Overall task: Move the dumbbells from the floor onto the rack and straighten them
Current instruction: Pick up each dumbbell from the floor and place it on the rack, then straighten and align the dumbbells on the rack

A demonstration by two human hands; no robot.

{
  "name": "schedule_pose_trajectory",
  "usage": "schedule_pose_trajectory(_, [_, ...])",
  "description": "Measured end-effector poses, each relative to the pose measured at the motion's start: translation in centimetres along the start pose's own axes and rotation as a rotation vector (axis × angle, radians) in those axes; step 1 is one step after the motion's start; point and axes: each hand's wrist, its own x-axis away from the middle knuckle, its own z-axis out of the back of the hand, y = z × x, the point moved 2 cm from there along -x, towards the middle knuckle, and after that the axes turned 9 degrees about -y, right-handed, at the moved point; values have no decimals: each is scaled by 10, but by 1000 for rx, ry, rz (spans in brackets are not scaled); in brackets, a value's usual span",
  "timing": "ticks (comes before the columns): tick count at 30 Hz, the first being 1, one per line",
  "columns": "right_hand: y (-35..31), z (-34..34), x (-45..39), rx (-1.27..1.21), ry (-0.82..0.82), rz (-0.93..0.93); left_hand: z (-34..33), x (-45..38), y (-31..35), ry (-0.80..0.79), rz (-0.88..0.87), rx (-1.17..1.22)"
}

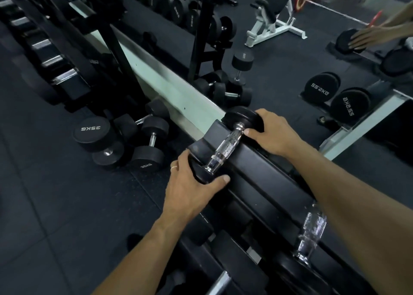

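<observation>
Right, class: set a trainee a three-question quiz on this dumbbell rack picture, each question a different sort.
1. True or false: the left hand and right hand each grip one head of the dumbbell on the rack.
2. What weight is printed on the upright floor dumbbell?
3. Which rack rail carries the held dumbbell? A top, B bottom.

Key: 1 true; 2 35KG; 3 A.

A chrome-handled dumbbell was seen lying across the top tier of the black rack, and a second one was set further along it. Several dumbbells were left clustered on the dark floor beside the rack.
</observation>
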Motion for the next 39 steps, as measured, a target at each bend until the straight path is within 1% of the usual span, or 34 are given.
schedule_pose_trajectory(4, [1, -6, 1, 11, 68, -17, -1, -3, -2, -52, -26, 1])
schedule_pose_trajectory(16, [1, -13, 9, 23, 129, -98, 16, -16, -5, -166, -88, -81])
schedule_pose_trajectory(22, [2, -14, 14, -8, 133, -120, 13, -14, -6, -160, -117, -61])
schedule_pose_trajectory(27, [-3, -13, 28, -34, 88, -159, 12, -10, -6, -127, -111, -58])
schedule_pose_trajectory(29, [-2, -13, 42, -15, 112, -169, 10, -5, -2, -106, -120, -84])
schedule_pose_trajectory(32, [1, -10, 68, 84, 122, -171, 7, 6, 5, -30, -191, -218])
schedule_pose_trajectory(35, [0, -3, 97, 150, 123, -150, 1, 22, 20, 36, -341, -319])
schedule_pose_trajectory(39, [7, 7, 136, 147, 157, -85, -16, 51, 42, 19, -459, -351])
